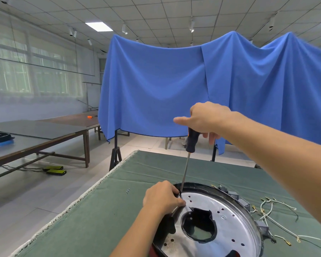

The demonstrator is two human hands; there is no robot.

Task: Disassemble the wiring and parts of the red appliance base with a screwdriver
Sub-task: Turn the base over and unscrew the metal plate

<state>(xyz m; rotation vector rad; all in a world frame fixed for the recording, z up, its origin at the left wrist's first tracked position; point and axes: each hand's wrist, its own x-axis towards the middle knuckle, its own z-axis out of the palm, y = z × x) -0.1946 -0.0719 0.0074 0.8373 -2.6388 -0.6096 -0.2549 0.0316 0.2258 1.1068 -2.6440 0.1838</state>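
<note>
Right hand [206,118], raised at 12 o'clock from the appliance base [208,219], fingers curled round the dark handle of the screwdriver [188,156], thumb stretched out to the left. Shaft angled slightly off vertical, tip down at the base's inner rim at about 10 o'clock, just beside the left hand [162,198]. Left hand on that same rim, fingers bent down over the edge and pinching at the spot where the tip lands (what lies under the fingertips hidden). Base flat on the green cloth [100,219] of the table, at the lower right of the view: dark outer ring, a sliver of red at the bottom edge, shallow silver pan with small holes inside. Within the pan, a black collar round a central opening, green cloth visible through it. Loose white wires [271,214] with metal terminals on the cloth at 3 o'clock from the base, apart from the pan. Blue drape [156,80] hung across the background.
</note>
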